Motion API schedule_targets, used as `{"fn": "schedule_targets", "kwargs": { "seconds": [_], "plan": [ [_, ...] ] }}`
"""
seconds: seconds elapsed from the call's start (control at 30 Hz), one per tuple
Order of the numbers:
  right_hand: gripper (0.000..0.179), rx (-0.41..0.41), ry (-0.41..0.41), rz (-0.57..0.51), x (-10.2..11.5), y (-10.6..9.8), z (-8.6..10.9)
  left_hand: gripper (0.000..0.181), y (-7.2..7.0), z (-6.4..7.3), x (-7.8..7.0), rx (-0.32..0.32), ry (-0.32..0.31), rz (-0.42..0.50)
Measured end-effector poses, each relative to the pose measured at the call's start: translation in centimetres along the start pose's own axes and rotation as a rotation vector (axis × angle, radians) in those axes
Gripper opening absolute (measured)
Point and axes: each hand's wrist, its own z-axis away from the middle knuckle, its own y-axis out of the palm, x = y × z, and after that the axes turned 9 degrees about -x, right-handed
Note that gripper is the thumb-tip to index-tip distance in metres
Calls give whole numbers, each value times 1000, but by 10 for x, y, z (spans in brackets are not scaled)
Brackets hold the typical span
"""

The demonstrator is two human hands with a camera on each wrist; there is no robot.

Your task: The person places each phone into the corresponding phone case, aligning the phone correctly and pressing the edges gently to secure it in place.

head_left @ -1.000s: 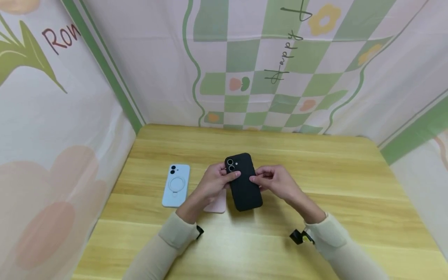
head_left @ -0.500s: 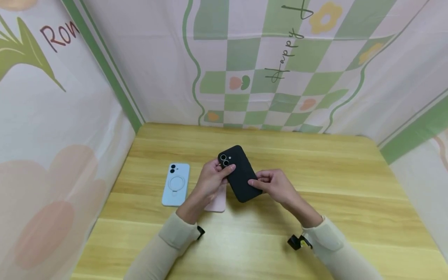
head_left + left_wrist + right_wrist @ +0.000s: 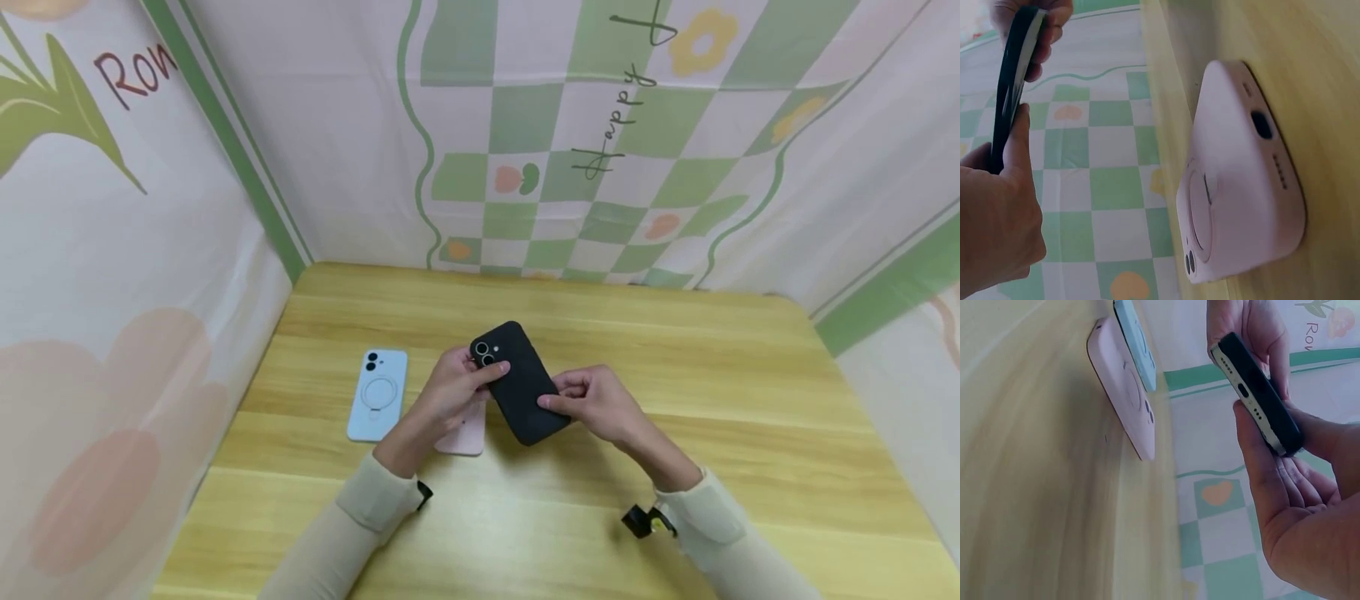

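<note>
A smartphone in a black case (image 3: pixel 521 379) is held above the table, tilted, its two camera lenses facing up at the top left. My left hand (image 3: pixel 452 387) grips its upper left edge, thumb across the back. My right hand (image 3: pixel 600 403) pinches its lower right edge between thumb and fingers. In the right wrist view the phone's pale bottom edge (image 3: pixel 1244 390) shows a port and speaker holes beside the black case. A pink phone (image 3: pixel 1235 169) lies on the table below my left hand, partly hidden by it in the head view.
A light blue phone (image 3: pixel 378 423) with a ring on its back lies left of the pink one. The wooden table (image 3: pixel 675 350) reaches back to a green-and-white checked cloth wall (image 3: pixel 510 221). Another printed cloth (image 3: pixel 150 267) hangs along the left side.
The black-cased phone has turned, its top leaning further left, after rising and then dropping slightly. Both hands keep hold of it. The pink and light blue phones stay where they were.
</note>
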Motion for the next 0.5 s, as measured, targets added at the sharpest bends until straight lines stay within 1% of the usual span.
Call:
{"fn": "schedule_targets", "kwargs": {
  "seconds": [0.07,0.23,0.33,0.4,0.47,0.5],
  "plan": [
    [19,34,-32,50,1,-3,0,32,-2,-1,0,25,-8,-26],
    [9,150,-129,180,3,-16,-1,30,-8,-2,1,117,-9,-91],
    [7,211,-157,214,6,-21,-4,30,-10,-1,2,152,-17,-132],
    [9,222,-159,230,7,-23,-5,29,-11,-1,3,157,-5,-152],
    [13,195,-143,241,8,-24,-6,29,-12,-1,4,145,23,-158],
    [15,167,-122,237,8,-24,-6,29,-12,0,4,135,38,-150]
  ]
}}
